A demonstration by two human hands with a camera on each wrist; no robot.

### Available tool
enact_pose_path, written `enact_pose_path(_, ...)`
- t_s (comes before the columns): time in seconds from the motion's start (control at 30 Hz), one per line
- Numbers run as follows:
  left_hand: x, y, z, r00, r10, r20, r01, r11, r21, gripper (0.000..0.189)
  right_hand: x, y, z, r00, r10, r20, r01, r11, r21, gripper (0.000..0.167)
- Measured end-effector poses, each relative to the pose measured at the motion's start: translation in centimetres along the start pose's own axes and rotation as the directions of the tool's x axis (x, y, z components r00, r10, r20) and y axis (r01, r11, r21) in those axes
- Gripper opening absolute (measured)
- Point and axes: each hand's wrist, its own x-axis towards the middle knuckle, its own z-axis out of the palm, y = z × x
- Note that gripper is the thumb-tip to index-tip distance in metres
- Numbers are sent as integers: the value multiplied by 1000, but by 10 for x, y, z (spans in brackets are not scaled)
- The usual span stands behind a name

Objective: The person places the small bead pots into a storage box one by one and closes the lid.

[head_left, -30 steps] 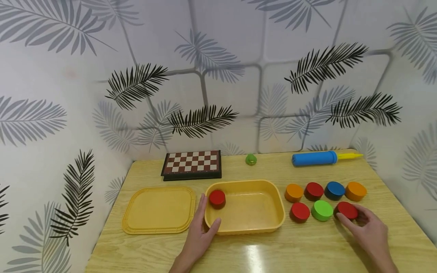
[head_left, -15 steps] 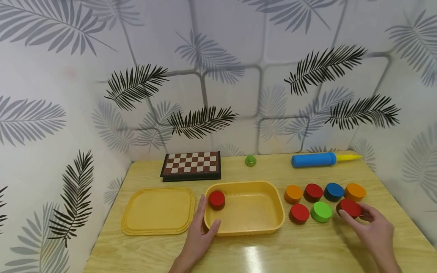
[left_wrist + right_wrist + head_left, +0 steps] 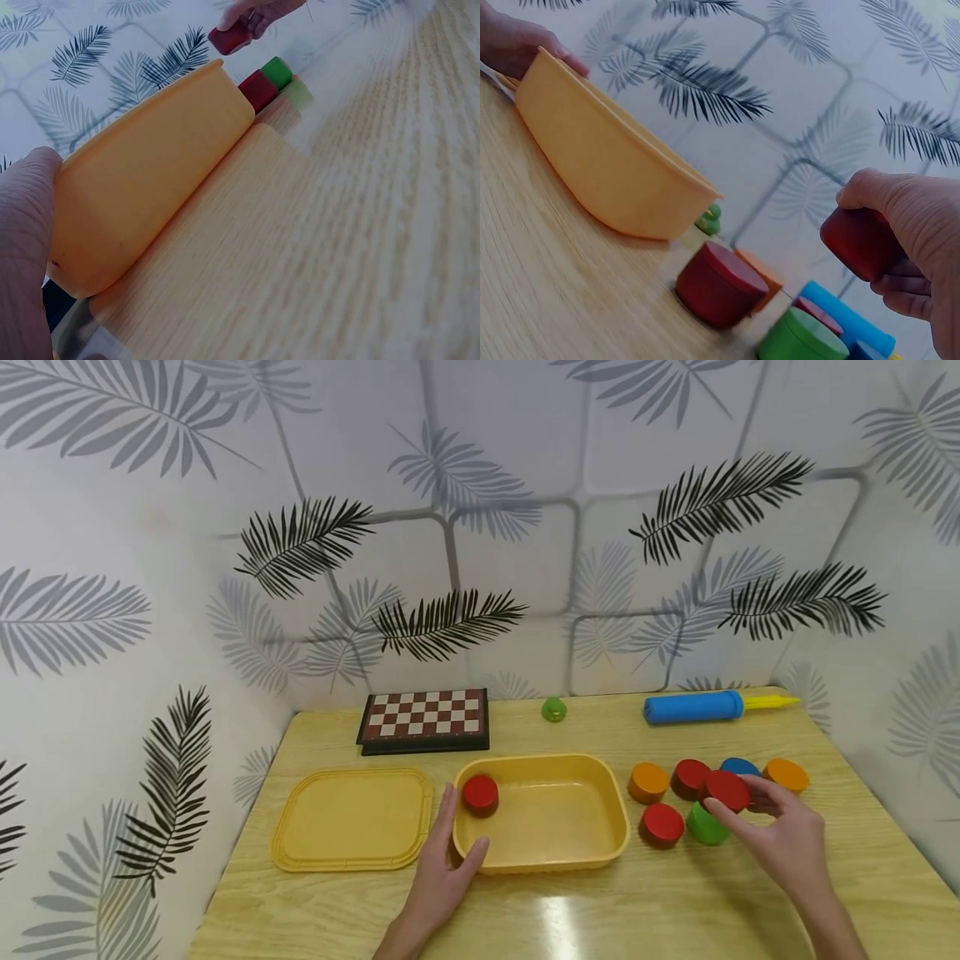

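Observation:
My right hand (image 3: 787, 839) pinches a small round red tub (image 3: 727, 791) between thumb and fingers. It is held in the air above a green tub (image 3: 707, 825) and partly hides a blue tub (image 3: 740, 767). The right wrist view also shows the held red tub (image 3: 861, 241) off the table. My left hand (image 3: 441, 868) rests with fairly straight fingers against the left end of a yellow plastic bin (image 3: 617, 827), its thumb by the near edge. Inside the bin, one red tub (image 3: 480, 795) stands in the far left corner.
Orange (image 3: 648, 782), dark red (image 3: 689, 778) and red tubs (image 3: 662, 825) stand right of the bin, another orange tub (image 3: 786, 775) farther right. A yellow lid (image 3: 352, 818) lies left. Behind are a checkered board box (image 3: 424, 720), a green toy (image 3: 553, 709) and a blue pump (image 3: 693, 707).
The right hand has lifted the red tub from the front row's right end and carried it leftward, over the green tub. The left hand stays at the bin.

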Motion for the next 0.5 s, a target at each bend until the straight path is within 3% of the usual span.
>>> enact_pose_path(0.23,0,-3,0,1000,12,-1,-12,1000,2,83,7,-25,20,984,-148,95,140,986,87,57)
enact_pose_path(0.5,0,-5,0,999,35,-7,-35,999,9,84,13,-54,52,937,-287,199,261,954,149,52)
